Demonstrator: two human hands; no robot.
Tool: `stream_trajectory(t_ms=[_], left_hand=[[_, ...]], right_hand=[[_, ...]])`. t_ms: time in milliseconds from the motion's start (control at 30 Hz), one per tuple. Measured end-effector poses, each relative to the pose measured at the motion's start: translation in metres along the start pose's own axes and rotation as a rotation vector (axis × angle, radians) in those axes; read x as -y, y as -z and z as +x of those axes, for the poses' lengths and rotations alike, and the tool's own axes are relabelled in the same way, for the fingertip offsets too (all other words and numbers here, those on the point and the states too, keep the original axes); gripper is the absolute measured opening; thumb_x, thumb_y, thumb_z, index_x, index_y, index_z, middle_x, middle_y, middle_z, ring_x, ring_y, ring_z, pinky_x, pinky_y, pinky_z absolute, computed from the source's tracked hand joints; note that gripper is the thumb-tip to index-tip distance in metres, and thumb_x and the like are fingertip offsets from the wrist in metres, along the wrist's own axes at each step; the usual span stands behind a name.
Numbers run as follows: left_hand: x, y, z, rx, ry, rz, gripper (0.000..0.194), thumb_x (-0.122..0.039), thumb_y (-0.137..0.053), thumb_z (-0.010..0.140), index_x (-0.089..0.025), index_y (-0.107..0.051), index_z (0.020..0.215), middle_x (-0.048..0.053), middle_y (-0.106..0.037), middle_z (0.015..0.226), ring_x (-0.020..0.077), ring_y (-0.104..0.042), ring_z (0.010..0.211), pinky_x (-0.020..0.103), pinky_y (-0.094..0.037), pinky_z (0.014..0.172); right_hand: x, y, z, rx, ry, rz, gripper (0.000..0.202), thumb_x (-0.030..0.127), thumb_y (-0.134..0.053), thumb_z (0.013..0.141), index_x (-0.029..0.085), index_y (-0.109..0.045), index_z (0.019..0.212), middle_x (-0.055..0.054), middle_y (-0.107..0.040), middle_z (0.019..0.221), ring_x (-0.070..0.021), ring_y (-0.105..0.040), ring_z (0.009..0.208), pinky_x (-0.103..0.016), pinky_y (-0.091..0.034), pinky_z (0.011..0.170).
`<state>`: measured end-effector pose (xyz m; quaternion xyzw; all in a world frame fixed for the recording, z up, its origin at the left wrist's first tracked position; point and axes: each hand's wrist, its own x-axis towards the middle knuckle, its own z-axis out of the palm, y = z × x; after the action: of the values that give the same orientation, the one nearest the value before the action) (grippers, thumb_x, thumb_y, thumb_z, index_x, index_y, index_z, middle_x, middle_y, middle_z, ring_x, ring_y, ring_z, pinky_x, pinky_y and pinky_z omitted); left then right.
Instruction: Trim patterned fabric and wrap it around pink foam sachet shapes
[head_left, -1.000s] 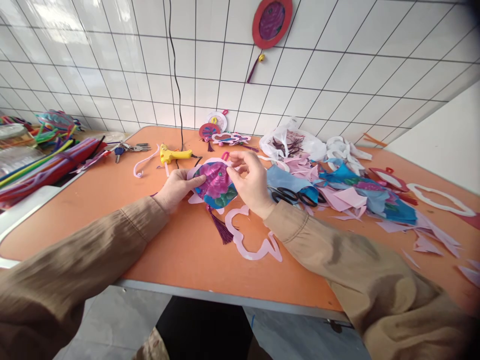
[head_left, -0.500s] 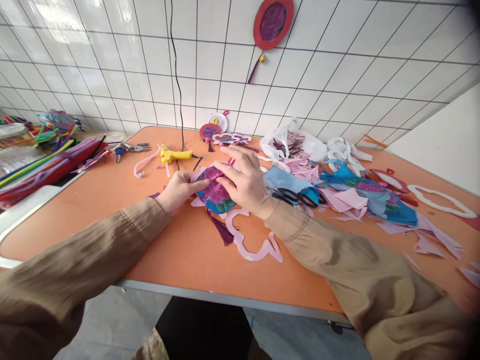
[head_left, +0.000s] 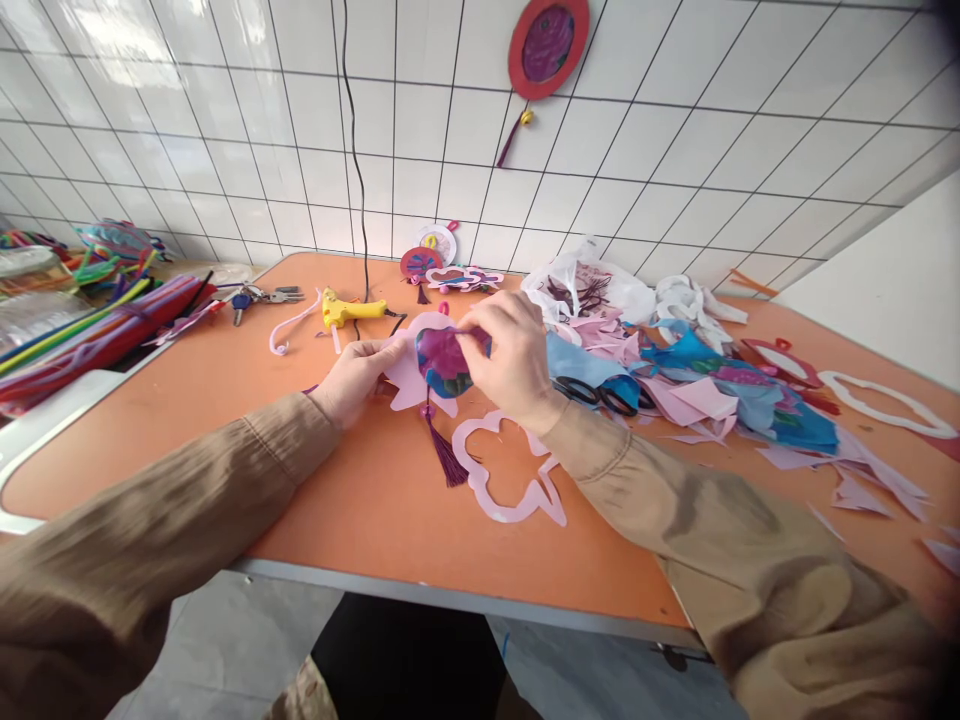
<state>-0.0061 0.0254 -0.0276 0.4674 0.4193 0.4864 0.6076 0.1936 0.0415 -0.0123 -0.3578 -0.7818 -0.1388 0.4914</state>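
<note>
My left hand (head_left: 352, 382) grips the left edge of a pink felt piece (head_left: 407, 382), thumb on top. Over the felt lies a rounded piece of floral fabric (head_left: 441, 358) in purple, blue and green. Thumb and fingers of my right hand (head_left: 514, 358) pinch the fabric's upper right edge. A pink loop (head_left: 444, 309) shows at the top of the felt. From its lower side hangs a dark purple tassel (head_left: 447, 455). Below my right hand, a scalloped pink cut-out frame (head_left: 480, 492) lies on the table.
A yellow glue gun (head_left: 352, 308) and keys (head_left: 241, 300) lie at the back left, beside bundled pipe cleaners (head_left: 112, 325). Black-handled scissors (head_left: 600, 392), fabric scraps (head_left: 780, 405) and a white plastic bag (head_left: 626, 290) are on the right. A round red ornament (head_left: 517, 55) hangs on the wall.
My right hand has shifted slightly right and closed into a pinch on the fabric. The floral fabric has moved right, so more pink felt shows at its left.
</note>
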Motion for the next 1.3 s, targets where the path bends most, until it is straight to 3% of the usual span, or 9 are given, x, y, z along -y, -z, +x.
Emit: stream_trajectory(t_ms=[100,200,400,600,833,1033,1233,1300], left_hand=[[0.0,0.001,0.002,-0.016,0.004,-0.047,0.03,-0.041,-0.082,0.074,-0.012,-0.072,0.074,0.007,-0.068,0.067,0.0143,-0.063,0.054,0.023,-0.05,0.045],[-0.001,0.001,0.002,-0.032,0.001,-0.079,0.027,-0.036,-0.083,0.072,-0.011,-0.074,0.078,0.009,-0.071,0.073,0.016,-0.066,0.06,0.026,-0.055,0.05],[-0.001,0.0,0.001,-0.009,-0.04,-0.104,0.025,-0.033,-0.083,0.07,-0.011,-0.073,0.078,0.009,-0.072,0.075,0.0172,-0.067,0.065,0.029,-0.058,0.059],[0.006,-0.001,0.007,-0.032,-0.044,-0.143,0.012,-0.022,-0.08,0.064,-0.016,-0.071,0.069,0.003,-0.068,0.064,0.0158,-0.063,0.058,0.028,-0.053,0.059],[-0.002,-0.004,-0.002,0.129,0.018,-0.14,0.038,-0.045,-0.09,0.058,-0.016,-0.065,0.06,0.001,-0.062,0.057,0.015,-0.061,0.056,0.03,-0.056,0.06],[-0.001,-0.006,-0.003,0.162,0.034,-0.155,0.042,-0.043,-0.094,0.052,-0.014,-0.064,0.057,0.0,-0.06,0.054,0.0125,-0.06,0.054,0.025,-0.053,0.057],[-0.003,-0.006,-0.007,0.249,0.001,-0.051,0.052,-0.067,-0.075,0.069,-0.015,-0.071,0.076,0.008,-0.07,0.071,0.0236,-0.07,0.074,0.036,-0.058,0.069],[-0.004,-0.006,-0.008,0.249,-0.03,0.022,0.054,-0.066,-0.078,0.066,-0.014,-0.072,0.08,0.008,-0.071,0.072,0.0235,-0.07,0.072,0.035,-0.058,0.068]], right_hand=[[-0.003,0.001,0.004,0.009,-0.087,0.064,0.019,0.009,-0.052,0.085,0.022,-0.064,0.092,-0.007,-0.065,0.088,-0.0256,-0.06,0.091,-0.043,-0.047,0.084],[0.0,0.003,0.006,0.073,-0.157,0.156,0.017,0.01,-0.05,0.083,0.02,-0.063,0.088,-0.007,-0.066,0.087,-0.0242,-0.061,0.086,-0.039,-0.048,0.077],[0.021,0.021,0.016,0.186,-0.194,0.351,0.01,0.012,-0.055,0.077,0.02,-0.055,0.071,-0.001,-0.063,0.071,-0.0174,-0.058,0.069,-0.032,-0.045,0.067],[0.027,0.027,0.022,0.268,-0.238,0.427,0.013,0.022,-0.06,0.083,0.021,-0.057,0.071,0.0,-0.06,0.068,-0.0162,-0.056,0.067,-0.032,-0.046,0.067],[0.0,0.006,0.015,0.085,-0.239,0.327,0.012,0.018,-0.065,0.078,0.021,-0.058,0.07,-0.009,-0.068,0.103,-0.0246,-0.064,0.099,-0.039,-0.052,0.084],[0.001,0.007,0.015,0.195,-0.423,0.409,0.017,0.022,-0.064,0.08,0.022,-0.055,0.065,-0.001,-0.064,0.067,-0.0176,-0.058,0.065,-0.033,-0.046,0.063],[0.005,0.007,0.014,0.183,-0.469,0.411,0.021,0.023,-0.067,0.077,0.021,-0.053,0.062,-0.001,-0.06,0.063,-0.0177,-0.055,0.064,-0.033,-0.043,0.063],[0.006,0.007,0.013,0.19,-0.479,0.407,0.02,0.023,-0.067,0.076,0.021,-0.053,0.061,-0.001,-0.06,0.063,-0.0175,-0.055,0.064,-0.033,-0.043,0.064]])
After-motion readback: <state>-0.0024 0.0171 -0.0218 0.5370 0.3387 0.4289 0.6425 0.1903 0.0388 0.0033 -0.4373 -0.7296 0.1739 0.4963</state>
